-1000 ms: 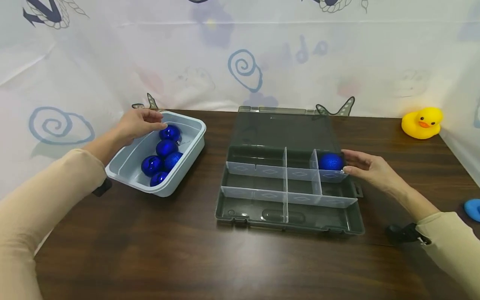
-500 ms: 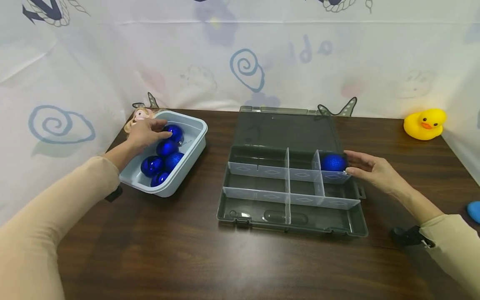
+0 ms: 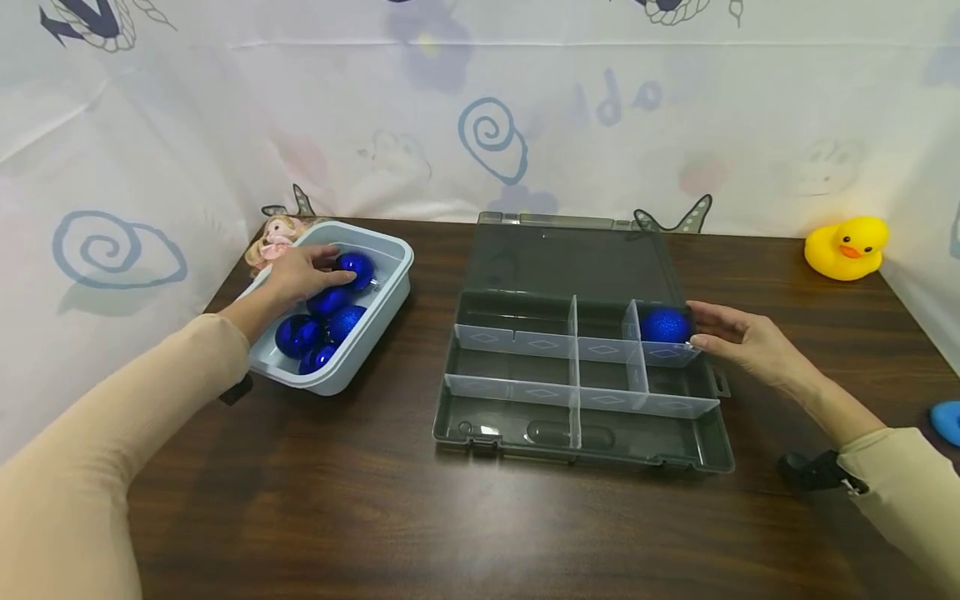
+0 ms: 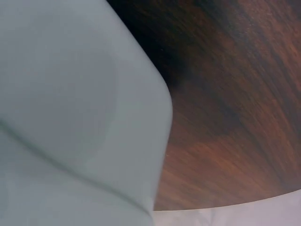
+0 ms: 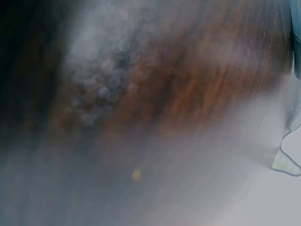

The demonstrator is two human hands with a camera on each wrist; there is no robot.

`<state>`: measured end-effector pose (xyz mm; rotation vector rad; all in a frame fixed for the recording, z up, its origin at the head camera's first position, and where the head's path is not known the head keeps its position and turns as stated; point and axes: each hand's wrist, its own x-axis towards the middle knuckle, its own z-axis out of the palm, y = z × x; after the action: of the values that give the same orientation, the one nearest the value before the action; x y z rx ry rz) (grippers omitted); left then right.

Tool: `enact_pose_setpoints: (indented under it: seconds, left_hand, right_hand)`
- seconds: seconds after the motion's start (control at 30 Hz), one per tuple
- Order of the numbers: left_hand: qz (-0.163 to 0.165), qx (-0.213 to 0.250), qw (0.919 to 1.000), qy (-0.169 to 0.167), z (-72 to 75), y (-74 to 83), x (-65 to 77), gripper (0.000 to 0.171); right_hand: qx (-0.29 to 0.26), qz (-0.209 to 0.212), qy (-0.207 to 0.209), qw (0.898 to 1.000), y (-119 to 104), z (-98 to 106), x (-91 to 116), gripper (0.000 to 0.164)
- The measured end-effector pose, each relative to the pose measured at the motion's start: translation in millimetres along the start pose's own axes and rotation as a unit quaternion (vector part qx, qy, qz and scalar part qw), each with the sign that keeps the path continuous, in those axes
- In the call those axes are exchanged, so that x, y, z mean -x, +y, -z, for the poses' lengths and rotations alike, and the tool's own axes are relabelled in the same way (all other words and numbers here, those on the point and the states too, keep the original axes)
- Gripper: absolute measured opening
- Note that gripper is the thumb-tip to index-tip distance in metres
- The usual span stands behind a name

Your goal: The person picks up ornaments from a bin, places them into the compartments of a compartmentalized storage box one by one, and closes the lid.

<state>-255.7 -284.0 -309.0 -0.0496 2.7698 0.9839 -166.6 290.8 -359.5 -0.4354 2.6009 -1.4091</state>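
Observation:
At the pale blue plastic tub (image 3: 401, 292), my left hand (image 3: 296, 275) reaches over the near-left side, its fingers and thumb pinching a shiny blue Christmas ball (image 3: 358, 267). Other blue Christmas balls (image 3: 298, 335) lie beneath, partly hidden by the hand. To the right lies a grey see-through divider box (image 3: 510, 429) with its lid back. One glittery blue Christmas ball (image 3: 664, 326) sits in its back right compartment. Beside that ball, my right hand (image 3: 742, 337) stays at the box's right edge, fingers loosely bent; whether they touch ball or rim is unclear.
A yellow rubber duck (image 3: 846, 248) stands at the back right. A doll (image 3: 276, 236) lies behind the tub, and a blue object (image 3: 947, 422) is cut off at the right edge. White plastic dividers (image 3: 517, 387) split the box. Neither wrist view shows a hand.
My left hand has moved right and down into the tub, onto the top ball, which has shifted slightly. The doll has come into view. My right hand stays put beside the box.

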Motion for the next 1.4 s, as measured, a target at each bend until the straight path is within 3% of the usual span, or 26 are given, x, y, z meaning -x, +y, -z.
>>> enact_pose_setpoints:
  seconds: [0.2,0.4,0.67,0.9,1.07,1.17,1.27,1.4]
  left_hand:
    - [-0.005,-0.033,0.9994,0.001,0.5,4.6,-0.9,0.064]
    - [-0.035,-0.065,0.9973,-0.003,-3.1,7.6,-1.9,0.064]
    - [-0.033,-0.043,0.9985,-0.011,-4.5,8.5,-0.1,0.067]
    - [-0.02,-0.026,0.9994,-0.009,14.8,24.1,10.3,0.072]
    - [-0.035,0.005,0.9994,-0.001,28.5,49.4,25.3,0.072]
    - [-0.056,0.033,0.9978,-0.014,27.3,74.1,36.2,0.07]
    - [-0.083,0.059,0.9941,-0.039,12.7,105.4,43.9,0.064]
    - [-0.125,0.09,0.9844,-0.085,-24.1,147.8,43.5,0.053]
  right_hand:
    - [-0.004,0.002,0.005,1.0,1,1,0,0.055]
    - [-0.001,-0.002,0.006,1.0,0,1,1,0.055]
    - [-0.023,0.011,0.004,1.0,1,-1,2,0.054]
    - [-0.007,0.005,0.006,1.0,-1,3,2,0.054]
    - [-0.005,0.004,0.006,1.0,-2,4,1,0.054]
    - [-0.01,0.003,0.005,1.0,-1,4,1,0.055]
    - [-0.009,0.0,0.003,1.0,-1,3,0,0.055]
    - [-0.009,0.0,0.003,1.0,1,2,0,0.055]
